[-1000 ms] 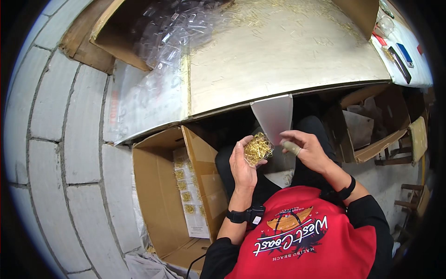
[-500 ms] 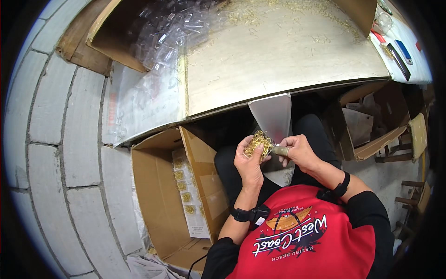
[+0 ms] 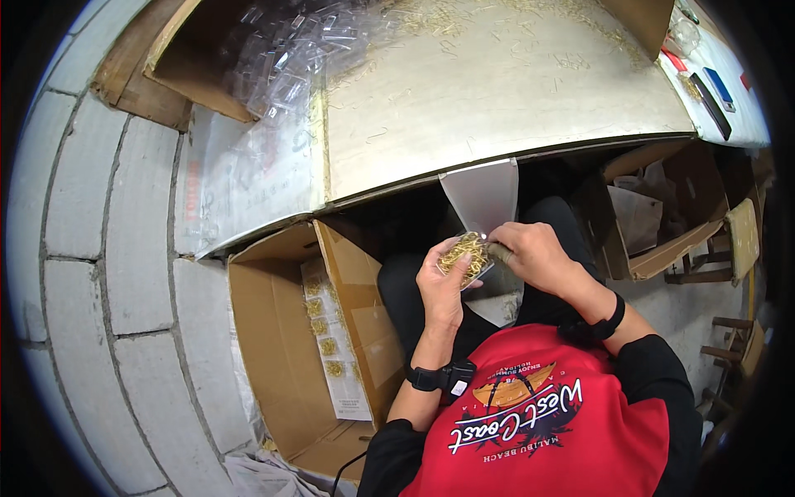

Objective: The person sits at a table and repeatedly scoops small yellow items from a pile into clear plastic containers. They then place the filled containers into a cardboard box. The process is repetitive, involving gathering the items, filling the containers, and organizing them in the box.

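My left hand (image 3: pixel 439 290) is wrapped round a small clear plastic box, its thumb across the front. Thin gold-coloured wire pieces (image 3: pixel 465 253) fill the box, tangled together. My right hand (image 3: pixel 537 258) is beside the box's right edge with its fingers curled and pinched together. A dull greenish covering (image 3: pixel 499 253) is on one of its digits. The fingertips meet the upper right corner of the box, and what they pinch there is hidden. Both hands are above my lap, just before the table's near edge.
Loose gold wire pieces lie scattered on the pale tabletop (image 3: pixel 497 108), beside a heap of clear plastic boxes (image 3: pixel 298 62). A cardboard carton (image 3: pixel 273 348) at my left holds a row of filled boxes (image 3: pixel 329 345). Another carton (image 3: pixel 662 240) stands at right, near wooden stools.
My right hand has moved up along the box's right side, and its fingers have curled in at the upper corner. The left hand still holds the box.
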A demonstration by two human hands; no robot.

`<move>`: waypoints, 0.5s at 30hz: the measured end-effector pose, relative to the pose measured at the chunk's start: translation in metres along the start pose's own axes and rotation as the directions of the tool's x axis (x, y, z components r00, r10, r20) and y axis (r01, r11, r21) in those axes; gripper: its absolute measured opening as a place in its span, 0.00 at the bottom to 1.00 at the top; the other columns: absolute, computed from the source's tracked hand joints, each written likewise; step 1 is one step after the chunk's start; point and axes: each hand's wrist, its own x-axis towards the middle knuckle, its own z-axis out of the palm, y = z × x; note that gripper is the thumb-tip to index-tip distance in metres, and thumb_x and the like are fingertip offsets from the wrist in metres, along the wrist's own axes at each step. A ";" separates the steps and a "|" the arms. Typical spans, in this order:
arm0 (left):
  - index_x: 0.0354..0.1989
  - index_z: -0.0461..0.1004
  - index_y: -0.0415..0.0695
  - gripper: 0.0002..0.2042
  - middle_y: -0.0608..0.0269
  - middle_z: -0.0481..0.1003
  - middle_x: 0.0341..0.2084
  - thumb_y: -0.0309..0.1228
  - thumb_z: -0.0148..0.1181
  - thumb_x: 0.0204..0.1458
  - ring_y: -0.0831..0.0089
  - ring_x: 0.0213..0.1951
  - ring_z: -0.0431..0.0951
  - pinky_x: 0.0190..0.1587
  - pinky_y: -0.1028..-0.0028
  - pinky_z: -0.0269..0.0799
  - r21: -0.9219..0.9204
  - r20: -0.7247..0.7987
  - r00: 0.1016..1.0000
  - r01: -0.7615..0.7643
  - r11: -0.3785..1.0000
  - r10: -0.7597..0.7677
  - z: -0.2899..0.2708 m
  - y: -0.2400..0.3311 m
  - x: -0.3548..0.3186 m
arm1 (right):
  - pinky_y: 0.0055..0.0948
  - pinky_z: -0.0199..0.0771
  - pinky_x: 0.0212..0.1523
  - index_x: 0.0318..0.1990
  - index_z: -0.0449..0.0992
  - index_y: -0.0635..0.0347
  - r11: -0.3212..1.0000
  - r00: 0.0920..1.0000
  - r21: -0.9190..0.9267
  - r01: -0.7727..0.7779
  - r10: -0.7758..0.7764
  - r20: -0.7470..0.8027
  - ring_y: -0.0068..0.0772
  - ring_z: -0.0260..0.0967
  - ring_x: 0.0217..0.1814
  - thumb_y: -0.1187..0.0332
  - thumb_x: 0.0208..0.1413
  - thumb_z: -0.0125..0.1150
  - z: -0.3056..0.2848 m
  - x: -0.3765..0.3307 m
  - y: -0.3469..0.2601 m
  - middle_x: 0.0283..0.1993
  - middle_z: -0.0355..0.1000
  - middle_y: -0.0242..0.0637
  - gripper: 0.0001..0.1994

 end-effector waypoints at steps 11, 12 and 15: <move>0.45 0.69 0.38 0.10 0.60 0.75 0.37 0.29 0.54 0.57 0.75 0.34 0.77 0.31 0.76 0.78 -0.266 0.002 1.000 0.009 0.964 -0.009 -0.002 0.001 0.002 | 0.47 0.47 0.67 0.61 0.59 0.65 0.949 0.954 -0.102 0.300 -0.295 0.058 0.43 0.48 0.71 0.61 0.51 0.60 0.007 -0.018 -0.020 0.66 0.54 0.47 0.31; 0.44 0.70 0.38 0.10 0.61 0.75 0.36 0.29 0.53 0.58 0.76 0.34 0.77 0.33 0.76 0.77 -0.303 0.007 1.000 0.000 0.953 0.002 -0.001 -0.001 0.001 | 0.46 0.46 0.67 0.61 0.59 0.65 0.930 0.944 -0.165 0.329 -0.320 0.080 0.43 0.48 0.71 0.60 0.51 0.59 0.015 -0.022 -0.021 0.66 0.55 0.47 0.31; 0.41 0.71 0.38 0.08 0.62 0.74 0.35 0.29 0.51 0.59 0.77 0.35 0.76 0.38 0.77 0.74 -0.212 -0.073 0.996 -0.058 0.976 0.044 -0.004 -0.008 0.003 | 0.48 0.41 0.68 0.61 0.59 0.66 0.918 0.937 -0.190 0.349 -0.336 0.101 0.44 0.47 0.71 0.62 0.50 0.59 0.024 -0.025 -0.024 0.66 0.54 0.47 0.32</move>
